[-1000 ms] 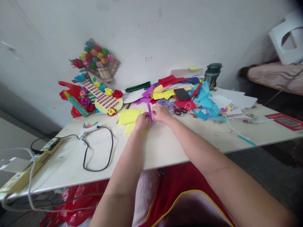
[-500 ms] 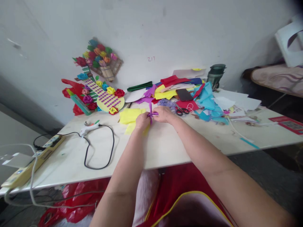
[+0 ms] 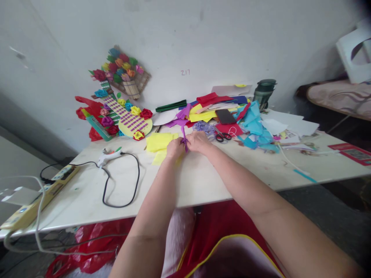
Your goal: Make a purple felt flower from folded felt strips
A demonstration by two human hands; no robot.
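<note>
Between my two hands is a strip of purple crepe paper (image 3: 183,132), with one end standing up and a short piece hanging below the fingers. My left hand (image 3: 174,148) is closed on its left side, pinching it near the middle. From the right, my right hand (image 3: 198,141) pinches the same spot, fingers curled together. Folded yellow crepe paper (image 3: 159,142) lies on the table just left of and partly under my left hand. Close behind my right hand sit a tangle of lilac string (image 3: 203,126) and black-and-red scissors (image 3: 223,136).
A white glue gun (image 3: 108,157) with a looped black cord lies left, near a power strip (image 3: 43,195). A paper-flower guitar (image 3: 135,123) and glue bottle (image 3: 97,126) stand behind. Coloured paper sheets, a phone (image 3: 225,116), blue crepe paper (image 3: 251,122) and a dark jar (image 3: 264,92) fill the back right.
The purple strip's crossing ends have drawn in: the end that pointed right over my right fingers no longer shows. My right hand has shifted slightly, and its fingers are closer to the middle.
</note>
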